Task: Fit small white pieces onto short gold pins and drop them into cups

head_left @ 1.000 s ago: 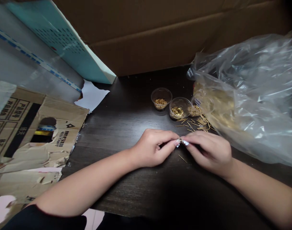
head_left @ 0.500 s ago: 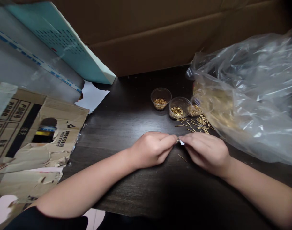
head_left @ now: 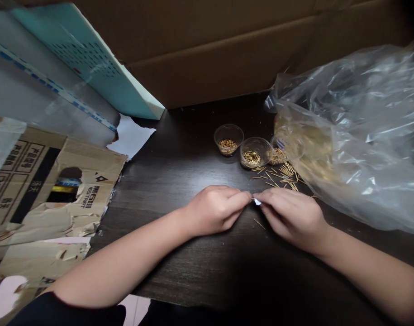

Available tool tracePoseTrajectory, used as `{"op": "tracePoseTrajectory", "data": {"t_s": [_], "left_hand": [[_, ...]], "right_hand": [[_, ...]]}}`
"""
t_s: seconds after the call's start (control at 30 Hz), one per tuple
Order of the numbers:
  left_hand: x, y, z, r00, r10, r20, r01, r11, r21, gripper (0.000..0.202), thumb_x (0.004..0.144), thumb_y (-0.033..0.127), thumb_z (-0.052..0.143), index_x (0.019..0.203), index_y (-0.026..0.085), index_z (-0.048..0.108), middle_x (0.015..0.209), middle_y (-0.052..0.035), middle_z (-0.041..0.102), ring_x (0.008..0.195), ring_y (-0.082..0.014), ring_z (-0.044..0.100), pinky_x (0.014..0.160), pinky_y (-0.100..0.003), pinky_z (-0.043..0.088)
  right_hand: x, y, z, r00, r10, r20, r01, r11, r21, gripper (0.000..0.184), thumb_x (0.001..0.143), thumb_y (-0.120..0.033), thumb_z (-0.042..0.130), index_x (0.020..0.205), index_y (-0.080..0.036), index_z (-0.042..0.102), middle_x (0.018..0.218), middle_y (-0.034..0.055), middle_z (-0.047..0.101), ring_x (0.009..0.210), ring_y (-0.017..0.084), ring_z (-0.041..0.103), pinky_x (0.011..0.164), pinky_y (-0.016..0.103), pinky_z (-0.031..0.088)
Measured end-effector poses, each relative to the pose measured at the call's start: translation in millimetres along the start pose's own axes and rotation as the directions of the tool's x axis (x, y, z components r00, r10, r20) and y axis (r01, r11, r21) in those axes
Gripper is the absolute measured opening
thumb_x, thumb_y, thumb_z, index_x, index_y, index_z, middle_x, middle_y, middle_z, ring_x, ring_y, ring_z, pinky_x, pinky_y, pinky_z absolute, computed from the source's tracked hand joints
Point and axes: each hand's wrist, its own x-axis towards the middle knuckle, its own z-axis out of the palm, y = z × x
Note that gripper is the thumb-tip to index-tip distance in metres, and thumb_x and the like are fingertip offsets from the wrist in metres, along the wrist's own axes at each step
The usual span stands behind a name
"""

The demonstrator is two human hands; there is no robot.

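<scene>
My left hand (head_left: 222, 209) and my right hand (head_left: 292, 216) meet tip to tip above the dark tabletop, both closed in a pinch. A small white, shiny scrap (head_left: 257, 202) shows at the right fingertips. Between the left fingertips is something thin and tiny that I cannot make out. Just below the hands lies a single thin brass-coloured pin (head_left: 259, 223). Beyond the right hand, several loose brass-coloured pins (head_left: 287, 171) are scattered. Behind them stand three clear plastic cups, a left cup (head_left: 228, 133), a middle cup (head_left: 254, 147) and a right cup (head_left: 278, 151), holding small brass-coloured pieces.
A large clear plastic bag (head_left: 369, 136) with yellowish contents spreads over the right side. Brown cardboard (head_left: 207, 54) walls off the back. At left are a teal box (head_left: 101, 68), a torn carton (head_left: 88, 181) and a white paper piece (head_left: 132, 135).
Both hands keep the same pinch at nearly the same spot. The view has shifted very slightly; nothing else has visibly moved.
</scene>
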Motion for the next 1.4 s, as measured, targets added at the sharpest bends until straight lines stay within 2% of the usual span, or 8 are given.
{"op": "tracePoseTrajectory", "data": {"t_s": [0.23,0.53,0.67,0.8,0.93,1.0,1.17,1.4], "left_hand": [[5.6,6.7,-1.1,0.967,-0.256,0.019,0.245,0.898,-0.366,0.017,0.097,0.02,0.054,0.095,0.015,0.07,0.076,-0.0026,0.073,0.065,-0.0112,0.066,0.063,-0.02,0.05],[-2.7,4.3,6.0,0.995,-0.087,-0.052,0.081,0.99,-0.114,0.02,0.096,0.015,0.047,0.096,0.013,0.068,0.073,-0.0044,0.07,0.063,-0.0133,0.063,0.062,-0.023,0.052],[0.2,7.7,3.5,0.984,-0.174,-0.046,0.159,0.96,-0.231,0.018,0.097,0.017,0.051,0.095,0.012,0.068,0.073,-0.0041,0.069,0.063,-0.012,0.063,0.061,-0.022,0.05],[8.9,14.1,-1.0,0.875,-0.445,0.189,0.465,0.67,-0.579,0.02,0.096,0.024,0.054,0.086,0.013,0.067,0.063,0.0009,0.063,0.051,-0.0074,0.057,0.05,-0.017,0.046],[12.7,17.5,-2.1,0.724,-0.525,0.448,0.649,0.297,-0.701,0.024,0.098,0.032,0.052,0.086,0.013,0.063,0.059,0.0031,0.059,0.042,-0.006,0.052,0.041,-0.016,0.042],[11.1,16.6,-1.3,0.764,-0.514,0.39,0.618,0.407,-0.673,0.023,0.098,0.03,0.052,0.086,0.013,0.064,0.06,0.0024,0.06,0.044,-0.0066,0.054,0.044,-0.017,0.043],[1.7,9.6,3.5,0.966,-0.251,0.067,0.259,0.915,-0.309,0.021,0.098,0.021,0.05,0.089,0.013,0.067,0.069,-0.0021,0.065,0.061,-0.0116,0.06,0.058,-0.022,0.048],[-1.6,4.6,5.6,0.99,-0.136,0.035,0.14,0.976,-0.167,0.02,0.099,0.017,0.046,0.097,0.014,0.065,0.077,-0.0041,0.07,0.067,-0.0136,0.065,0.062,-0.023,0.052]], "right_hand": [[-7.1,1.9,0.8,0.999,-0.051,0.016,0.052,0.996,-0.07,0.019,0.094,-0.008,0.055,0.109,-0.016,0.064,0.086,0.0073,0.073,0.078,0.019,0.07,0.074,0.032,0.06],[0.3,-4.3,0.8,0.993,0.112,0.028,-0.115,0.989,0.095,0.013,0.095,-0.01,0.054,0.099,-0.019,0.064,0.083,0.0052,0.072,0.072,0.017,0.069,0.067,0.029,0.058],[-1.0,-3.2,0.2,0.995,0.09,0.033,-0.092,0.993,0.074,0.012,0.095,-0.009,0.055,0.099,-0.017,0.063,0.086,0.0067,0.072,0.075,0.017,0.07,0.069,0.029,0.058],[-4.8,3.6,-1.4,0.997,-0.051,0.057,0.053,0.998,-0.037,0.018,0.095,-0.007,0.051,0.106,-0.015,0.063,0.085,0.0081,0.072,0.076,0.019,0.069,0.07,0.032,0.058],[-5.0,7.9,-3.7,0.983,-0.172,0.065,0.18,0.974,-0.141,0.023,0.096,-0.007,0.047,0.114,-0.012,0.061,0.083,0.009,0.072,0.078,0.021,0.069,0.069,0.033,0.058],[-4.3,7.5,-4.3,0.981,-0.182,0.072,0.19,0.971,-0.144,0.024,0.096,-0.007,0.046,0.114,-0.012,0.061,0.084,0.0096,0.072,0.079,0.021,0.069,0.07,0.033,0.058],[-2.8,1.3,-2.4,0.994,-0.037,0.101,0.037,0.999,0.006,0.018,0.095,-0.004,0.049,0.103,-0.012,0.063,0.083,0.0096,0.07,0.077,0.019,0.067,0.071,0.031,0.057],[-2.1,-1.8,-0.2,0.99,0.1,0.104,-0.112,0.988,0.11,0.011,0.095,-0.008,0.056,0.1,-0.015,0.063,0.085,0.0068,0.069,0.075,0.017,0.066,0.07,0.028,0.054]]}}
